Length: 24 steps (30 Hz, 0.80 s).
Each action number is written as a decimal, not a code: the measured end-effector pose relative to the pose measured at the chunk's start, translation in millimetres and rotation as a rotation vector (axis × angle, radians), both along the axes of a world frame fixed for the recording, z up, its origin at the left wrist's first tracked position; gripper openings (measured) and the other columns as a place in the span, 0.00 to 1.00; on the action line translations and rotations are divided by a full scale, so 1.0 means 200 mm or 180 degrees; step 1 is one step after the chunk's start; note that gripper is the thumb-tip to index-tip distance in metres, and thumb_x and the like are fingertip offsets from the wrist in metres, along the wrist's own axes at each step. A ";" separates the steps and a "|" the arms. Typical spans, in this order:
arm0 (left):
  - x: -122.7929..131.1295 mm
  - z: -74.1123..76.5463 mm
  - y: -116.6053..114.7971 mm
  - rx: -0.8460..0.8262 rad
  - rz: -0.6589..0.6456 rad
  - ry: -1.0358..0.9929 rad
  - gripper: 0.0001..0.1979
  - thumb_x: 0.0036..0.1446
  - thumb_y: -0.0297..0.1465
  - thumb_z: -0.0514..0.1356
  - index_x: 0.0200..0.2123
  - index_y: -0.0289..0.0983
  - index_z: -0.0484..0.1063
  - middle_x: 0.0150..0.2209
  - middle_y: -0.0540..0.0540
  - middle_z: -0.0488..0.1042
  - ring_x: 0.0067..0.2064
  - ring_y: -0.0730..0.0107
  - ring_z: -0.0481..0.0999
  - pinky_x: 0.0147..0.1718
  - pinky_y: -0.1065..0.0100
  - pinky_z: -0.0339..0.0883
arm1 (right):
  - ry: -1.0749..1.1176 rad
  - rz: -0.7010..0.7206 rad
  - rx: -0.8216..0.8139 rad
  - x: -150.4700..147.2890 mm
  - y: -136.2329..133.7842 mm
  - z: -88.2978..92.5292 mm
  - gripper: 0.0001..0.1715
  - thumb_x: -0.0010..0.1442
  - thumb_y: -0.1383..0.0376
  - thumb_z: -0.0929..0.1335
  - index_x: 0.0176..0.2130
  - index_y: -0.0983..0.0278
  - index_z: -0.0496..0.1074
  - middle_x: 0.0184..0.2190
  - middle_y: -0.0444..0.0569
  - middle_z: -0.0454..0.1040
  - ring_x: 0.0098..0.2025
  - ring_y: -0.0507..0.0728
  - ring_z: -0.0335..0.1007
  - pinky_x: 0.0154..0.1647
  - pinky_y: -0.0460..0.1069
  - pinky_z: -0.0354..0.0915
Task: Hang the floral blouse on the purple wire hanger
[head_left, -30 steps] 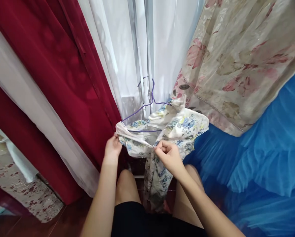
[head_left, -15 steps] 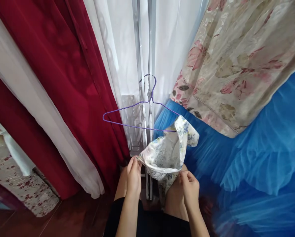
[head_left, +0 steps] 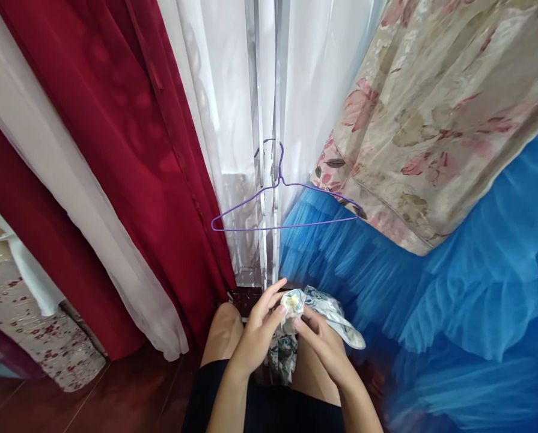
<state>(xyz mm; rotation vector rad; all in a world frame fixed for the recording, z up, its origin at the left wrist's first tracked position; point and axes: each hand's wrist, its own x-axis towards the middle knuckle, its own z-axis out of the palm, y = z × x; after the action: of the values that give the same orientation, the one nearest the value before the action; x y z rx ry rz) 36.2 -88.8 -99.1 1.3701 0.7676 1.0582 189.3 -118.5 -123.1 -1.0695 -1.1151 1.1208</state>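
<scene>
A white floral garment (head_left: 329, 310) with blue flowers is bunched low over my knees. My left hand (head_left: 259, 331) and my right hand (head_left: 320, 343) both pinch it close together at its top edge, fingers closed on the cloth. Part of it hangs down between my legs. Above the hands a bare purple wire hanger (head_left: 278, 207) hangs from a shiny metal pole (head_left: 269, 150), nothing on it.
Dark red curtain (head_left: 115, 138) and white sheer fabric (head_left: 214, 102) hang on the left. A beige floral cloth (head_left: 440, 114) and blue tulle (head_left: 453, 288) fill the right. Dark wooden floor (head_left: 128, 397) shows at lower left. My knees and black shorts are below.
The floral garment came off the purple hanger and moved down to my lap. Both hands dropped and drew together, gathering it. The hanger now hangs bare and has swung level.
</scene>
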 end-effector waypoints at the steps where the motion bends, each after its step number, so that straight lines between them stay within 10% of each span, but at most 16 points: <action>1: -0.03 0.02 -0.01 -0.0038 -0.0138 0.0079 0.28 0.69 0.40 0.56 0.69 0.44 0.63 0.65 0.39 0.70 0.68 0.52 0.67 0.68 0.50 0.57 | -0.0094 0.0084 0.0010 -0.02 0.01 0.00 0.18 0.58 0.50 0.75 0.41 0.59 0.81 0.44 0.53 0.81 0.48 0.67 0.76 0.54 0.58 0.69; 4: -0.09 0.06 -0.05 -0.0050 -0.0349 0.0299 0.29 0.71 0.40 0.53 0.72 0.47 0.58 0.66 0.41 0.70 0.71 0.55 0.63 0.71 0.49 0.49 | -0.0337 -0.0060 0.0046 -0.07 0.07 -0.03 0.23 0.54 0.53 0.78 0.45 0.61 0.79 0.46 0.53 0.81 0.49 0.67 0.75 0.52 0.57 0.69; 8: -0.15 0.03 -0.06 -0.0034 0.0060 0.0454 0.31 0.70 0.41 0.53 0.74 0.49 0.52 0.62 0.41 0.74 0.65 0.56 0.71 0.64 0.53 0.62 | -0.0115 -0.0168 -0.0137 -0.09 0.12 -0.09 0.17 0.55 0.54 0.76 0.35 0.64 0.77 0.32 0.49 0.79 0.36 0.61 0.73 0.40 0.52 0.68; 14: -0.31 -0.04 0.10 0.0290 0.1386 0.1400 0.27 0.54 0.40 0.69 0.57 0.43 0.76 0.54 0.36 0.79 0.53 0.49 0.80 0.53 0.56 0.70 | 0.1299 -0.0618 -0.0881 -0.03 0.13 0.02 0.15 0.46 0.56 0.76 0.32 0.59 0.72 0.27 0.45 0.76 0.31 0.59 0.72 0.33 0.50 0.69; 21: -0.22 0.04 0.22 0.0478 -0.1818 0.0856 0.24 0.57 0.39 0.67 0.57 0.41 0.76 0.52 0.40 0.79 0.53 0.54 0.79 0.54 0.59 0.70 | -0.0141 0.1832 -0.0972 0.06 0.09 0.31 0.07 0.46 0.65 0.76 0.29 0.64 0.79 0.26 0.45 0.73 0.29 0.54 0.65 0.32 0.47 0.64; 24: -0.27 -0.05 0.27 0.0342 -0.2045 0.1521 0.17 0.55 0.45 0.68 0.40 0.38 0.81 0.36 0.46 0.80 0.38 0.61 0.78 0.39 0.66 0.71 | -0.0751 0.2122 -0.0673 0.21 0.08 0.42 0.10 0.51 0.60 0.76 0.30 0.65 0.78 0.28 0.47 0.71 0.30 0.54 0.63 0.30 0.47 0.63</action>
<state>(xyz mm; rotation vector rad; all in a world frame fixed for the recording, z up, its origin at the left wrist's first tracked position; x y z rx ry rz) -17.7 -34.2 -108.1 1.8265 0.5420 0.2699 231.7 -102.3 -38.3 -1.0348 -1.6366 1.6932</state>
